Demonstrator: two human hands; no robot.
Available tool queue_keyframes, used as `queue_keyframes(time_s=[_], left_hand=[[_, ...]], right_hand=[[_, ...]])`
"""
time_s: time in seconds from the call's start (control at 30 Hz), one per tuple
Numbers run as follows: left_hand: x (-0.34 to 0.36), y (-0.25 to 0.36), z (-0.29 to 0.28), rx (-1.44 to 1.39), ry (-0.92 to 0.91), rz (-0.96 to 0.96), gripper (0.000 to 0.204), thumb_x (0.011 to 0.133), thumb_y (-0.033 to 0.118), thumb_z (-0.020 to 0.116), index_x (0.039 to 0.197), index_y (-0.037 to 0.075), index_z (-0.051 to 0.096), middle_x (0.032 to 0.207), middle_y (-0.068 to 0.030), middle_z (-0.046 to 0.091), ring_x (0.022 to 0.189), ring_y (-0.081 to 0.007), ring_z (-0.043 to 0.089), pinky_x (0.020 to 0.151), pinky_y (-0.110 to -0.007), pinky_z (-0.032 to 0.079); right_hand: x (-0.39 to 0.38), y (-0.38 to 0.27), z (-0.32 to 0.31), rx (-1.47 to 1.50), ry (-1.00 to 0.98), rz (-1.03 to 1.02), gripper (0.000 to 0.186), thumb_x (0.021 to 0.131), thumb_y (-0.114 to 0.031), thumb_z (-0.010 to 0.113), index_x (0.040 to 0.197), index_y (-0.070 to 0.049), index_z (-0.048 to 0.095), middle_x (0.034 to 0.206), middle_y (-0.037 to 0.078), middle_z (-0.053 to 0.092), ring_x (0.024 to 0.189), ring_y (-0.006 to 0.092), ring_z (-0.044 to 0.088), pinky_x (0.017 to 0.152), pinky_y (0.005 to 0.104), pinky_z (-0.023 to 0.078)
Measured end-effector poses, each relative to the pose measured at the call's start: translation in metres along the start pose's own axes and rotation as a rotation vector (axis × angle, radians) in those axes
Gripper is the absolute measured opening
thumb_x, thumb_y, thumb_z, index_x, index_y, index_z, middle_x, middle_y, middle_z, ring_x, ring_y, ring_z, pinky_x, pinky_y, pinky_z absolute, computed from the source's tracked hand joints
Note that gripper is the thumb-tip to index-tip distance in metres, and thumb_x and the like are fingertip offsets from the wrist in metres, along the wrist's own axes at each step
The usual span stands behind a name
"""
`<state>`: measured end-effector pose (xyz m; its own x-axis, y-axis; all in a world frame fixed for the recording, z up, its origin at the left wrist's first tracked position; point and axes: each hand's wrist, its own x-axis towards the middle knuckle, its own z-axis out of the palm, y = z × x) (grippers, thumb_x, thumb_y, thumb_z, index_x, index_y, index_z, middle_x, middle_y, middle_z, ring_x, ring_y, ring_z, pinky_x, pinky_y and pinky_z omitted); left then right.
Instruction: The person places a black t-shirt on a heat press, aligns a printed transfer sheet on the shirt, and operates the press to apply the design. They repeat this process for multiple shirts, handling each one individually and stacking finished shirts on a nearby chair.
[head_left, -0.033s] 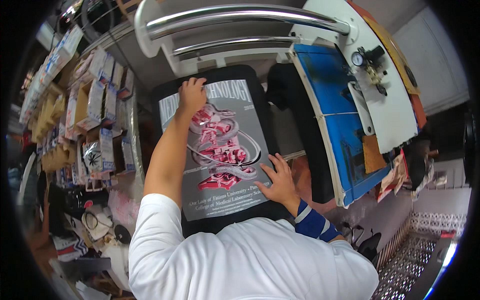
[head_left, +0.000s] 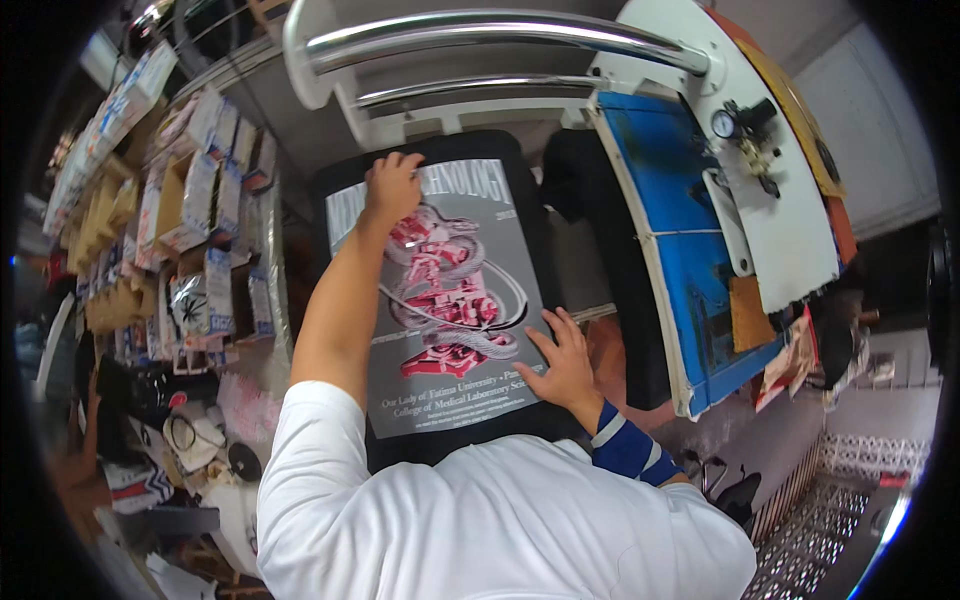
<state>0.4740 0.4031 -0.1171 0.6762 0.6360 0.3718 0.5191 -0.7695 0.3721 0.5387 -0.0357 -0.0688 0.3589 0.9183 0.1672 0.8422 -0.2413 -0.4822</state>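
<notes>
A grey printed sheet (head_left: 455, 235), with a pink and white machine-and-snake picture and white lettering, lies flat on a black fabric-like surface (head_left: 470, 147) in front of me. At its far edge, left of the middle, rests my left hand (head_left: 393, 185), fingers apart and bent over the border; it covers some of the lettering. My right hand (head_left: 565, 372) lies by the sheet's near right edge with its fingers spread, the thumb reaching over the print. A blue band with white stripes (head_left: 632, 440) wraps the right wrist. Neither hand holds anything.
Chrome bars (head_left: 510, 35) on a white frame cross the far side. To the right stands a blue panel (head_left: 700, 270) in a pale frame, beside a pressure gauge (head_left: 724, 124). Several open boxes (head_left: 190, 205) are stacked at the left.
The view has shifted slightly, so the scene sits a little farther right. Both hands keep nearly the same places on the sheet.
</notes>
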Motion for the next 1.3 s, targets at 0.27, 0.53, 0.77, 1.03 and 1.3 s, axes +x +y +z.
queue_keyframes(time_s=[0.27,0.53,0.77,1.03,1.3], left_hand=[[-0.026,-0.013,-0.028,-0.118,0.281,-0.059,0.038,0.088,0.024,0.068,0.125,0.014,0.068,0.131,-0.0142,0.063,0.124,-0.0386,0.056,0.104,-0.061,0.040],[-0.268,0.029,-0.142,-0.276,0.207,-0.212,0.025,0.084,0.004,0.069,0.109,0.001,0.070,0.123,-0.0181,0.063,0.122,-0.0387,0.056,0.108,-0.048,0.043],[-0.321,0.064,-0.147,-0.270,-0.012,-0.173,0.050,0.078,0.011,0.079,0.127,0.004,0.069,0.147,-0.0167,0.055,0.145,-0.0404,0.041,0.117,-0.050,0.036],[-0.320,0.060,-0.142,-0.316,0.020,-0.161,0.052,0.077,0.012,0.080,0.128,0.004,0.069,0.148,-0.0164,0.054,0.147,-0.0405,0.039,0.119,-0.050,0.035],[-0.321,0.060,-0.140,-0.300,0.016,-0.165,0.050,0.078,0.011,0.078,0.126,0.004,0.070,0.148,-0.0170,0.054,0.146,-0.0403,0.040,0.119,-0.050,0.033]], right_hand=[[0.007,-0.001,0.000,-0.020,-0.005,-0.005,0.059,0.079,-0.038,0.080,0.129,-0.011,0.067,0.151,0.019,0.047,0.145,0.0434,0.035,0.116,0.0552,0.032],[0.000,0.001,0.003,-0.032,0.024,0.006,0.055,0.080,-0.036,0.078,0.128,-0.012,0.067,0.149,0.018,0.048,0.144,0.0427,0.036,0.114,0.0549,0.034],[0.003,0.000,0.003,-0.026,0.034,-0.019,0.055,0.079,-0.032,0.080,0.127,-0.009,0.067,0.149,0.019,0.047,0.143,0.0440,0.037,0.117,0.0545,0.032],[0.002,0.003,0.008,-0.024,0.083,-0.039,0.055,0.079,-0.033,0.079,0.127,-0.009,0.068,0.148,0.019,0.049,0.142,0.0433,0.039,0.117,0.0536,0.033],[0.000,0.007,0.009,-0.033,0.080,-0.030,0.054,0.081,-0.036,0.079,0.129,-0.012,0.068,0.149,0.017,0.049,0.143,0.0418,0.039,0.114,0.0536,0.036]])
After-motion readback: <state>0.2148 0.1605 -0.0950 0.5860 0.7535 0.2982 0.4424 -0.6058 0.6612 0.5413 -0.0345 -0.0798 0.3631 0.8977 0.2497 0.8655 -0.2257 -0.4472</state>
